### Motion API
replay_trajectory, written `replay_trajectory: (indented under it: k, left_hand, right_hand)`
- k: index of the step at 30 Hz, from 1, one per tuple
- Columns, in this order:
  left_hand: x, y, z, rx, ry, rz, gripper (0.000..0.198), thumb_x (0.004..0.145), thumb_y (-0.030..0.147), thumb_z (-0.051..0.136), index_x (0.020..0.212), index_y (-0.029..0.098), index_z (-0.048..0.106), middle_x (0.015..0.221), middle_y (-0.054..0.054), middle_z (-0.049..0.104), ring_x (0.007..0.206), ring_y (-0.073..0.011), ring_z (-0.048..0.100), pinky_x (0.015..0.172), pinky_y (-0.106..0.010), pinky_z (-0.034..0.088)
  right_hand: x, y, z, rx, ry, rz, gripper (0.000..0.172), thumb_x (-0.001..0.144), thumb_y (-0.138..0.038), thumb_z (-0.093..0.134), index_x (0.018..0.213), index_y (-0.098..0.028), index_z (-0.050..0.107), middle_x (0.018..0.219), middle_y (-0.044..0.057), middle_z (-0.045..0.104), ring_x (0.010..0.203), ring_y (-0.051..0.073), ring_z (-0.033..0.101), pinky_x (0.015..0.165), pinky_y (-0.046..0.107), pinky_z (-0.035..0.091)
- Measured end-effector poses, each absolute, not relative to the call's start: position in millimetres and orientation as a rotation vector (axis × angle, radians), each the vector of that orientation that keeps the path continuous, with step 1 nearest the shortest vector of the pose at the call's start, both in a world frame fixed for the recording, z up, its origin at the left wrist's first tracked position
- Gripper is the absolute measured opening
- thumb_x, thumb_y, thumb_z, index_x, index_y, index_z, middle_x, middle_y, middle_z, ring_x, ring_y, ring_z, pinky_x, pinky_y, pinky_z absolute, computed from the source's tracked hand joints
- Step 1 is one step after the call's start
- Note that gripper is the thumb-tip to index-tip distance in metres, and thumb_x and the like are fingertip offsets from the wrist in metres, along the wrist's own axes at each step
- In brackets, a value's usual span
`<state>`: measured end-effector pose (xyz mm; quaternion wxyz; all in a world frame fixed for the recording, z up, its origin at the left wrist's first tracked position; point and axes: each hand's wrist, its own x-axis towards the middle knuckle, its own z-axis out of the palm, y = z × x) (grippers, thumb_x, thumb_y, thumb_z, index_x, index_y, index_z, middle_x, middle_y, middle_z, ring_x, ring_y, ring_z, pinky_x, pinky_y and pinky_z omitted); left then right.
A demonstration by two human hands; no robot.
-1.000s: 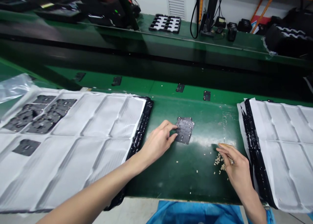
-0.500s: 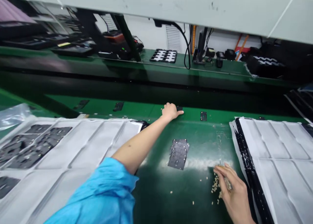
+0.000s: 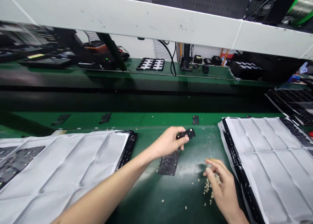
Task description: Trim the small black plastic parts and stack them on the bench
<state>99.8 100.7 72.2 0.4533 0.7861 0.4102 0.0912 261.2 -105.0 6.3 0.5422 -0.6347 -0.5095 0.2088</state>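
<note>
Two stray bits (image 3: 162,200) lie out on the bench (image 3: 146,199) closest to me, and loose stuff like that is what I'd worry about: a sleeve or wrist dragging across could flick them off or under something. Just past them is the pile (image 3: 207,187), with my right hand (image 3: 220,180) curled over it, thumb and fingertips close together. Can't tell if there's a bit pinched in there; they're tiny and my fingers hide the gap. If my palm drops or I pinch sideways, I reckon the pile scatters more.

Left tray (image 3: 61,162) and right tray (image 3: 261,136) box me in on both sides. My left forearm reaches past the edge of the left one, so a careless elbow could bump it and rumple the white lining.

Between the trays is the stack (image 3: 167,167), plates overlapping, partly hidden by my left hand (image 3: 171,141). That hand grips one black plate (image 3: 186,133) between thumb and fingers, up above the bench and tilted. It's an edge grip, so it could twist or slip, and a drop would probably knock the stack askew.

Farther off, a spare plate (image 3: 195,120) sits on the green strip, well clear of my fingers. Overreaching for that one might cost me the one I've got.
</note>
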Motion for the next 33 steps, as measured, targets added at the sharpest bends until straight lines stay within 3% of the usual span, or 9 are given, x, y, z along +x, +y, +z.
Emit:
replay_trajectory:
  k: [4,5,7,10,14,20,33]
  left_hand:
    - [81.2,30.8,94.3,1.873,0.866,0.351,0.032,0.096,0.042,0.059,0.073,0.02,0.06,0.062,0.004,0.057,0.056,-0.0131,0.05,0.052,-0.024,0.035]
    - [78.5,18.5,97.4,1.892,0.851,0.381,0.034,0.097,0.042,0.057,0.072,0.02,0.061,0.063,0.004,0.054,0.058,-0.0131,0.047,0.053,-0.025,0.034]
    - [75.3,-0.4,99.8,1.966,0.851,0.429,0.036,0.1,0.04,0.053,0.07,0.02,0.06,0.064,0.003,0.051,0.059,-0.0135,0.045,0.056,-0.026,0.032]
    - [73.8,-17.7,94.0,2.055,0.885,0.505,0.035,0.102,0.036,0.05,0.07,0.021,0.052,0.064,0.004,0.049,0.059,-0.0137,0.045,0.057,-0.027,0.032]
    - [75.4,-30.2,81.3,2.116,0.873,0.578,0.028,0.103,0.03,0.047,0.076,0.023,0.046,0.067,0.005,0.051,0.057,-0.0138,0.044,0.056,-0.027,0.031]
    - [78.1,-36.9,75.2,2.126,0.833,0.629,0.028,0.104,0.028,0.045,0.078,0.025,0.038,0.066,0.005,0.051,0.054,-0.0141,0.042,0.053,-0.027,0.029]
    - [70.0,-35.3,70.3,2.007,0.83,0.504,0.029,0.106,0.035,0.041,0.079,0.025,0.041,0.069,0.004,0.051,0.06,-0.0152,0.047,0.057,-0.028,0.034]
  right_hand:
    - [248.2,-92.1,33.2,-1.317,-1.026,0.708,0.031,0.103,-0.032,0.062,0.132,-0.023,0.069,0.122,0.012,0.071,0.065,0.013,0.07,0.06,0.025,0.06]
    - [245.1,-90.3,39.3,-1.263,-1.008,0.778,0.034,0.103,-0.033,0.063,0.135,-0.023,0.068,0.117,0.01,0.072,0.061,0.011,0.067,0.058,0.024,0.058]
    - [239.8,-89.2,48.0,-1.186,-0.993,0.902,0.032,0.103,-0.036,0.063,0.131,-0.022,0.071,0.085,0.003,0.072,0.053,0.01,0.06,0.053,0.022,0.052]
    - [234.6,-91.5,51.1,-1.145,-0.963,0.979,0.027,0.103,-0.039,0.064,0.115,-0.019,0.078,0.055,-0.006,0.053,0.045,0.009,0.048,0.047,0.02,0.041]
    - [231.2,-94.1,44.0,-1.131,-0.872,0.981,0.025,0.099,-0.041,0.068,0.098,-0.019,0.081,0.065,-0.004,0.054,0.044,0.006,0.037,0.042,0.02,0.031]
    - [228.2,-93.0,34.5,-1.155,-0.81,0.933,0.024,0.094,-0.041,0.072,0.088,-0.019,0.08,0.066,-0.003,0.052,0.048,0.008,0.028,0.044,0.022,0.027]
    - [227.9,-92.1,34.0,-1.189,-0.845,1.017,0.028,0.095,-0.039,0.068,0.082,-0.017,0.079,0.068,-0.002,0.053,0.046,0.006,0.029,0.043,0.022,0.023]
